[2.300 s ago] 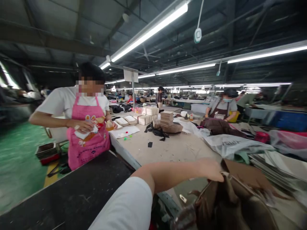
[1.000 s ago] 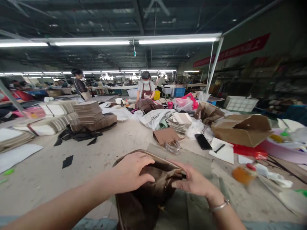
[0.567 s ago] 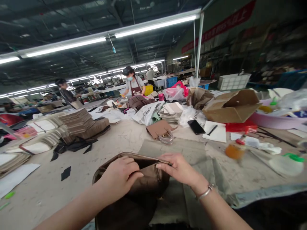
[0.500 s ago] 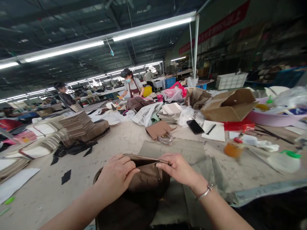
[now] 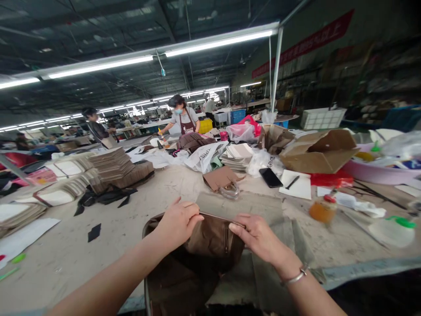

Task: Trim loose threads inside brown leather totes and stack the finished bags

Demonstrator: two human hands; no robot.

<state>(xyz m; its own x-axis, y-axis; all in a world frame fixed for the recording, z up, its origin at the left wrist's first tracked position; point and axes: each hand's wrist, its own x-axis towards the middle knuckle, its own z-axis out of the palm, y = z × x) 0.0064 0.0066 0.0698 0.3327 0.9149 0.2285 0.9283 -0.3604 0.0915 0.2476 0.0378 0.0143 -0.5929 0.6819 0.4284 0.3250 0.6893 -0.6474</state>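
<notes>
A brown bag [image 5: 210, 239] with a zipped inner pocket lies open at the table's near edge, its dark inside showing. My left hand [image 5: 180, 221] pinches the upper rim near its middle, thumb and fingers pressed together. On the same rim, farther right, my right hand [image 5: 256, 230] is closed, with a bracelet on its wrist. Beyond the bag lies a small tan handbag [image 5: 221, 177] with clear handles. A grey-green cloth [image 5: 272, 219] is spread beneath and to the right.
Stacked brown pieces [image 5: 113, 169] stand at left. A phone [image 5: 270, 177], notepad [image 5: 301, 188], orange jar [image 5: 322, 208] and green-capped bottle [image 5: 393, 230] lie at right. Behind are plastic bags, a cardboard box [image 5: 319, 151] and a person in an apron [image 5: 187, 122].
My left hand has shifted right along the rim, closer to my right hand. The rim between them is straighter and more of the lining shows. The view has shifted slightly.
</notes>
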